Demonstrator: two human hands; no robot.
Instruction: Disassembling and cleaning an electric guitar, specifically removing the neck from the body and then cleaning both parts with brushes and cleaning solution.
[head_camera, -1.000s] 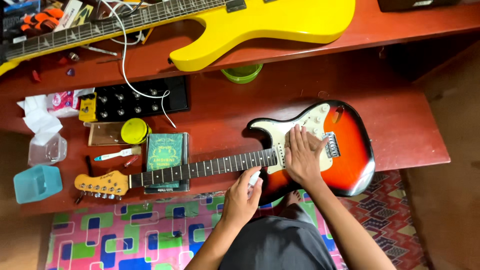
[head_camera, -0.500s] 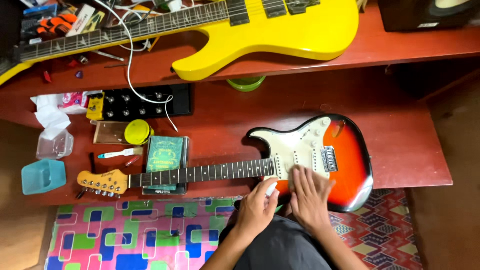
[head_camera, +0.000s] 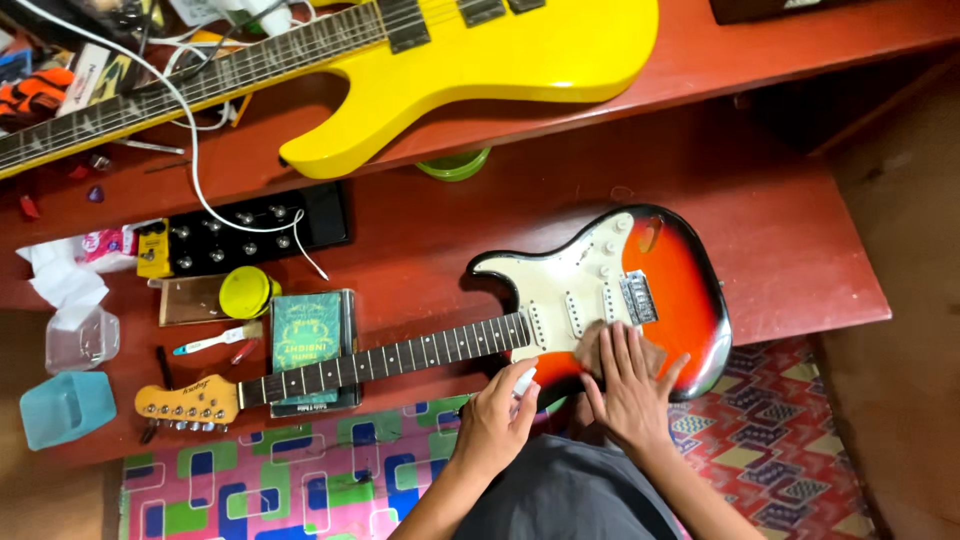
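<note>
Head view: right hand (head_camera: 628, 388) presses a cloth (head_camera: 590, 347) flat, fingers spread, on the guitar (head_camera: 660, 290); left hand (head_camera: 497, 418) grips a small bottle (head_camera: 523, 381). Pressing hard could snag strings.

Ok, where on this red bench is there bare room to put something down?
Bare bench lies right of the sunburst guitar, and between the pedal board and that guitar's body. The left end around the yellow tin and green book is crowded.

Our guitar (head_camera: 600, 300) lies across the bench (head_camera: 800, 260) — neck pointing left over a book (head_camera: 310, 345). Behind it sits another guitar (head_camera: 450, 50).
</note>
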